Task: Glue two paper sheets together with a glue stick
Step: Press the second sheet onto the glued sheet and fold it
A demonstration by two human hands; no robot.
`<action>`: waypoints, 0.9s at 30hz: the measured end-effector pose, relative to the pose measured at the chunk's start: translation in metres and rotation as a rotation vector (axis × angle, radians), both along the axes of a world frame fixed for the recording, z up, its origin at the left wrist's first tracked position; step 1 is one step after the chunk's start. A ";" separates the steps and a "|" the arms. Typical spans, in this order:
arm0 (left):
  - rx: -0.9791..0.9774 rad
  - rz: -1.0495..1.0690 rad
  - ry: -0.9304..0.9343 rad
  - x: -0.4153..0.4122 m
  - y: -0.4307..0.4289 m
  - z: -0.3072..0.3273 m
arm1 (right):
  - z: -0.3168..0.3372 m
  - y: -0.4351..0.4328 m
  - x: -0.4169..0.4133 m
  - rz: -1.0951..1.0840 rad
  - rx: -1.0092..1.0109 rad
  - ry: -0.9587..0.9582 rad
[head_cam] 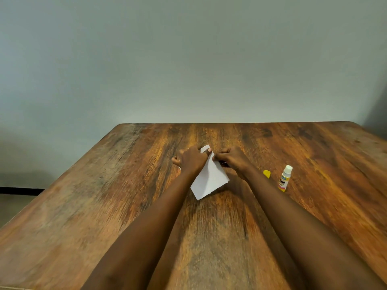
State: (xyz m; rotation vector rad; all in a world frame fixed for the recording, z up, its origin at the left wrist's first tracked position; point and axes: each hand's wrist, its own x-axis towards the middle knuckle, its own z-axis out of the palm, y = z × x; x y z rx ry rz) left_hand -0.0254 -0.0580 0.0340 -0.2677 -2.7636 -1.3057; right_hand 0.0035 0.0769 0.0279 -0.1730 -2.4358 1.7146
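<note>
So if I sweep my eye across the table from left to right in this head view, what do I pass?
Left hand → white paper, pinched at its far end by both hands → right hand → yellow cap lying on the table → uncapped glue stick, standing upright.

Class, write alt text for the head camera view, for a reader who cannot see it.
Two bare hands, the left hand and right hand, hold white paper at its far end over a wooden table. To the right stands an uncapped glue stick, with its yellow cap lying beside it, apart from it. A plain pale wall rises behind the table.
</note>
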 end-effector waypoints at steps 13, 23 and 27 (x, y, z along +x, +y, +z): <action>0.253 0.186 -0.030 0.001 -0.007 0.007 | -0.009 0.003 0.007 0.087 0.039 -0.067; 0.387 0.267 -0.065 -0.005 -0.016 0.000 | -0.012 0.010 0.016 0.073 0.023 -0.071; 0.324 0.314 -0.100 -0.006 -0.014 -0.004 | -0.010 0.010 0.014 0.035 0.009 -0.060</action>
